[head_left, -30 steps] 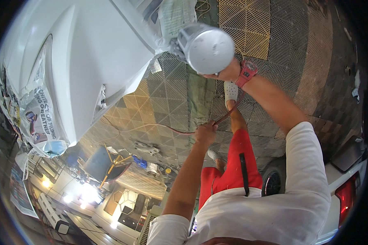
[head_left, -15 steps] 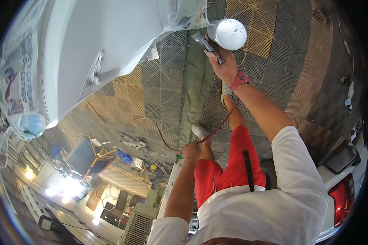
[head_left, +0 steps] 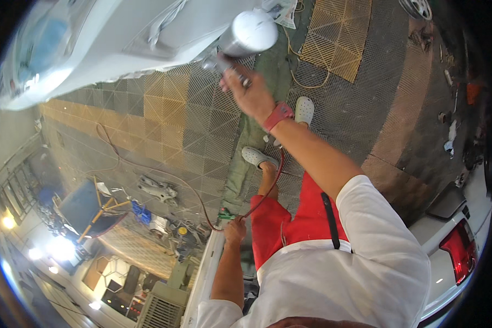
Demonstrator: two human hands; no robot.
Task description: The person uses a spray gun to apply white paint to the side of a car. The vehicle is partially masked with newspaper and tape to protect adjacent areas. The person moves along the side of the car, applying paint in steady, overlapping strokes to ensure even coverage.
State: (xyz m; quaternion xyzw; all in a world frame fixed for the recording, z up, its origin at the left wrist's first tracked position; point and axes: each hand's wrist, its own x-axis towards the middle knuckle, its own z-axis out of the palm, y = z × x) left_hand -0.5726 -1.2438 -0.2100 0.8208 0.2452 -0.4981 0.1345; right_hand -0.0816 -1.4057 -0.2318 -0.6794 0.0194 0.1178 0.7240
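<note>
My right hand point(head_left: 252, 94) is closed round the grip of a paint spray gun point(head_left: 224, 61), slightly smeared by motion. A silver cup with a white, speckled lid point(head_left: 256, 30) sits on the gun, which points toward a white vehicle body panel point(head_left: 120, 33) at the upper left. Low and to the left, my left hand point(head_left: 235, 230) is closed on a dark red air hose point(head_left: 194, 192). From there the hose loops up past my legs on one side and trails across the floor on the other.
Perforated floor tiles point(head_left: 164, 104) are crossed by a green strip point(head_left: 236, 172). A metal part point(head_left: 157, 188) and a blue-seated chair point(head_left: 87, 210) stand at lower left. A thin yellow cord point(head_left: 311, 86) curls near my feet. A white vehicle with a red tail light point(head_left: 458, 251) is at lower right.
My right hand and the spray gun have swept left along the panel. My view has shifted, and my left hand with the hose sits lower and further left.
</note>
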